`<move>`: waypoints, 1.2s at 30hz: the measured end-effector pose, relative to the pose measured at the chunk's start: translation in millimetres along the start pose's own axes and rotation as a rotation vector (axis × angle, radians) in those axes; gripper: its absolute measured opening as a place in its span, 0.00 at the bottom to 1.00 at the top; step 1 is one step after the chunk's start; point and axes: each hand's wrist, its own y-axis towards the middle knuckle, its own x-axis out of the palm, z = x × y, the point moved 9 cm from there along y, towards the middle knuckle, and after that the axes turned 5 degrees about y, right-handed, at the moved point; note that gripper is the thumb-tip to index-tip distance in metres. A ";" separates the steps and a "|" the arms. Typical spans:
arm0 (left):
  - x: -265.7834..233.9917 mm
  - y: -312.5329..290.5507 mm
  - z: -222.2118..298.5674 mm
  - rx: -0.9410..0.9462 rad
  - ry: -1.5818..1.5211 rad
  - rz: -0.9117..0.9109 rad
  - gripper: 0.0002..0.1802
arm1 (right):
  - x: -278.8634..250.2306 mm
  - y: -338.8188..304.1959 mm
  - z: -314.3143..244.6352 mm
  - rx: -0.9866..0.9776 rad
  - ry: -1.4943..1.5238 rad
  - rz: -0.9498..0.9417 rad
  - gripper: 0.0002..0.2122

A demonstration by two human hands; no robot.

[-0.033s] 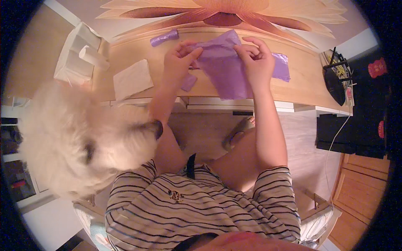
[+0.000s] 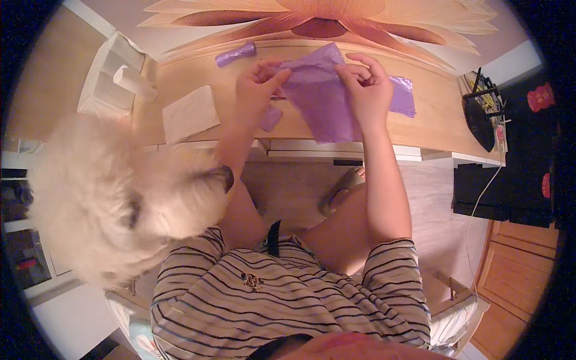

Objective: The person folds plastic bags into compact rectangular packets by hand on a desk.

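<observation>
A thin purple plastic bag hangs spread between my hands above the wooden desk. My left hand pinches its upper left edge between thumb and fingers. At the upper right edge, my right hand grips it with thumb and forefinger. Behind my left hand lies a roll of purple bags. A small folded purple piece rests by my left wrist. Beyond my right hand is a flat stack of purple bags, partly covered by that hand.
A fluffy cream dog leans in close beside my left arm. On the desk are a white paper napkin, a white tissue pack and a white roll. A black router with cables stands at the right end.
The dog's head has shifted slightly. My hands and the bag look nearly the same.
</observation>
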 end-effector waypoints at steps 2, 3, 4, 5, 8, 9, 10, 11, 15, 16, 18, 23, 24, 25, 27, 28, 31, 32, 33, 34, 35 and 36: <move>-0.5 -2.2 5.2 0.021 0.015 0.034 0.14 | 5.5 0.4 -1.2 -0.008 -0.006 -0.017 0.14; -2.1 -3.7 8.9 0.040 0.026 0.064 0.14 | 7.8 0.5 0.4 0.019 0.004 -0.024 0.13; -0.4 -5.3 10.7 0.040 0.026 0.062 0.14 | 8.2 0.5 2.2 0.045 0.010 -0.028 0.13; 1.4 -7.5 15.7 0.072 0.036 0.061 0.14 | 6.7 1.0 3.7 0.044 0.009 -0.026 0.13; 5.4 -11.1 22.5 0.132 0.038 0.053 0.14 | 6.6 1.9 8.3 0.039 0.004 -0.076 0.12; 6.4 -11.6 24.9 0.161 0.030 0.047 0.15 | 5.1 1.8 7.3 0.031 -0.049 -0.068 0.10; 4.4 -11.4 24.0 0.162 0.031 0.051 0.15 | 5.9 1.6 4.8 0.024 -0.098 -0.064 0.09; 5.2 -10.7 22.3 0.172 0.025 0.018 0.15 | 6.0 1.6 0.4 0.024 -0.097 -0.067 0.09; 14.3 -13.2 23.8 0.177 0.116 -0.078 0.15 | 2.9 3.6 3.0 0.140 -0.115 -0.111 0.06; 14.6 -13.5 24.4 0.176 0.115 -0.077 0.15 | 5.3 5.0 -1.7 0.090 -0.079 -0.132 0.06; 20.8 -15.1 27.2 0.210 0.141 -0.130 0.15 | 7.2 4.8 -11.3 0.063 -0.130 -0.165 0.06; 17.3 -14.2 21.8 0.111 0.056 -0.098 0.14 | 7.3 0.5 -32.4 -0.043 -0.187 -0.151 0.05; 14.2 -14.2 19.8 0.063 0.048 -0.054 0.14 | 4.8 0.1 -34.2 -0.068 -0.211 -0.130 0.04; 13.7 -14.5 20.3 0.064 0.048 -0.053 0.14 | 3.0 -0.8 -36.3 -0.093 -0.236 -0.108 0.04; 14.6 -14.9 19.9 0.055 -0.001 -0.080 0.11 | 3.3 -4.4 -38.5 -0.067 -0.254 -0.067 0.04; 14.3 -14.8 18.8 0.054 -0.003 -0.081 0.11 | 0.4 -5.9 -38.8 -0.040 -0.274 -0.024 0.03; 12.8 -14.3 18.0 0.062 -0.094 -0.089 0.09 | 4.0 -8.3 -46.1 -0.095 -0.290 -0.050 0.04; 8.5 -13.1 15.8 0.029 -0.068 -0.055 0.08 | 4.2 -8.4 -45.7 -0.095 -0.289 -0.052 0.04; 4.3 -12.1 13.5 -0.005 -0.042 -0.020 0.08 | 5.6 -8.9 -47.0 -0.122 -0.318 -0.070 0.03; 3.3 -10.7 12.0 -0.004 -0.043 -0.017 0.08 | 7.8 -9.3 -48.1 -0.150 -0.347 -0.088 0.04; 1.7 -9.7 15.8 0.065 -0.090 -0.007 0.08 | 9.5 -10.0 -49.3 -0.150 -0.346 -0.092 0.04; -0.7 -9.9 21.1 0.135 -0.136 0.004 0.08 | 11.6 -11.0 -49.7 -0.127 -0.347 -0.099 0.03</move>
